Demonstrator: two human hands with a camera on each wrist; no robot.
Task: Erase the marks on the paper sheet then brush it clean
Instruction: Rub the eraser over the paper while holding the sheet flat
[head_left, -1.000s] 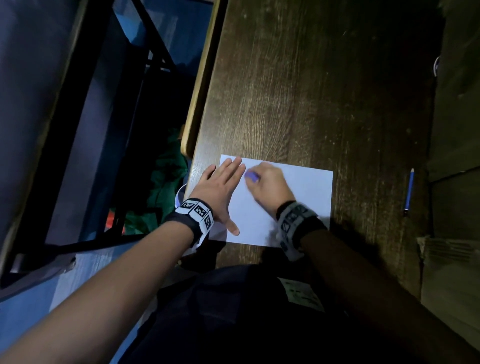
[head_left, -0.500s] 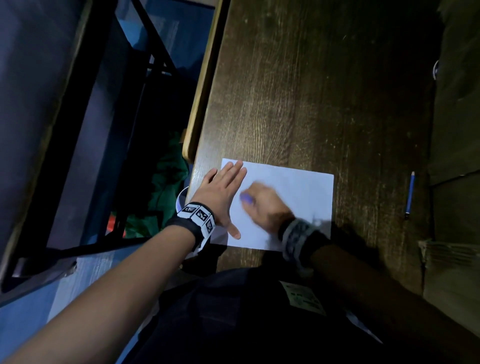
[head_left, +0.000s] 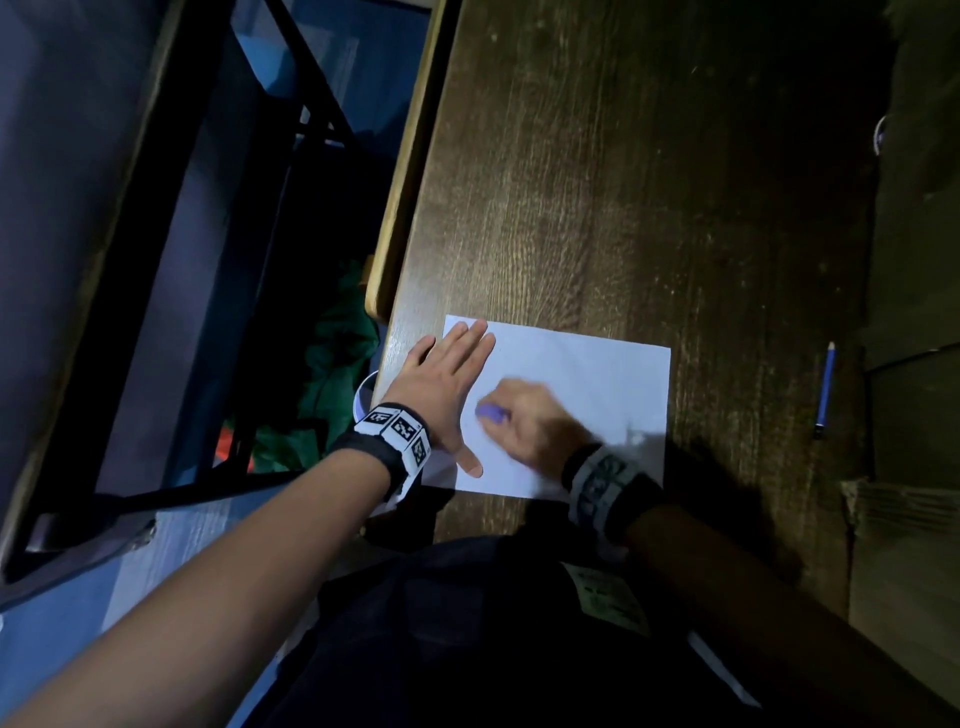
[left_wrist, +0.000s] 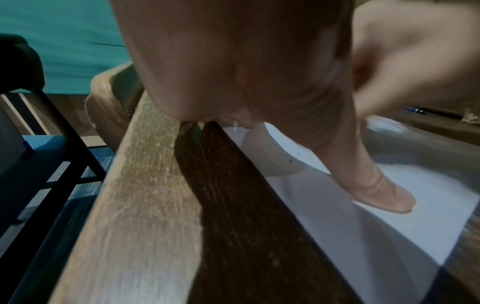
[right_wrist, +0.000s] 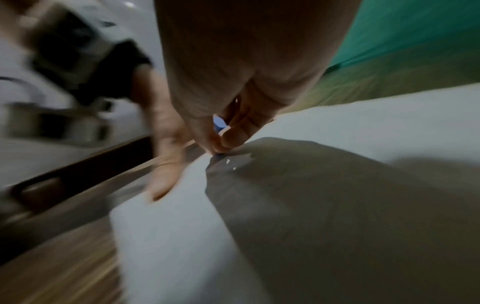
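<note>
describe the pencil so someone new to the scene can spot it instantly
Start at the dark wooden table and find the white paper sheet near its front edge. Right of the sheet, clear of both hands, lies the blue pencil: thin, alone on bare wood.

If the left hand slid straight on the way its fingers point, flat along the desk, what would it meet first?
Nothing close: beyond the left hand lies the last strip of the paper sheet, then bare wooden desk. The way looks free as far as the head view shows.
</note>
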